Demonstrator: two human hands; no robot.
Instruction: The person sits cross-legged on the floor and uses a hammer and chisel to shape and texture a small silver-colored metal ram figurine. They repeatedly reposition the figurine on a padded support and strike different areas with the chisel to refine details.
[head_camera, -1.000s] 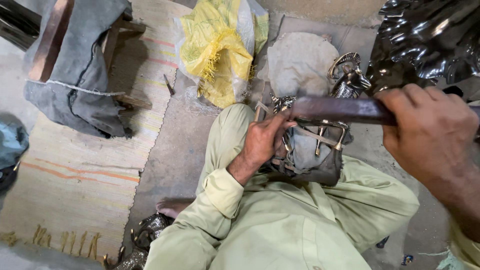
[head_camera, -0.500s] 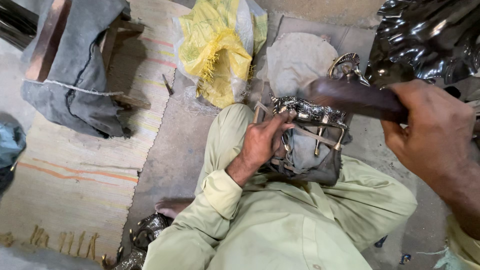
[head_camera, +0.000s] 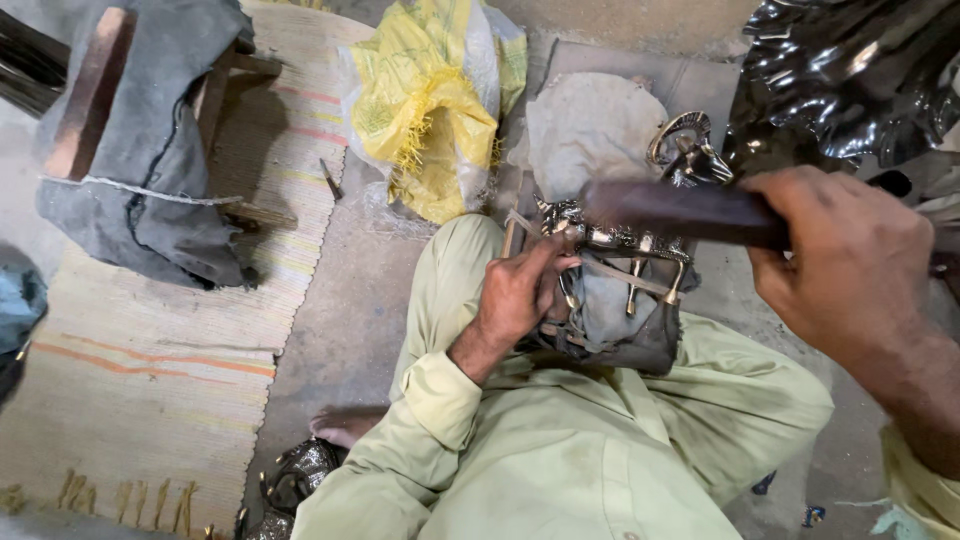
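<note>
Nearest you, your pale green cotton sleeve leads to your left hand (head_camera: 520, 295), whose fingers pinch and press on the small metal figurine (head_camera: 620, 245) so it stays put across your lap, resting on a worn grey cloth pad (head_camera: 610, 320) that seems to cushion it and spare your legs. The figurine is cast and shiny, brass-toned with thin legs and a curled, ornate end. Your right hand (head_camera: 850, 265) is closed tight around a dark, flat wooden mallet (head_camera: 680, 210), blurred, held just above the figurine. Beyond lie a crumpled yellow woven sack (head_camera: 430, 100) on the concrete floor (head_camera: 340, 320), a striped woven mat (head_camera: 130, 370) to the left, a grey cloth draped over a wooden stool (head_camera: 130, 140), and glossy dark embossed metal (head_camera: 840, 80) at the far right.
</note>
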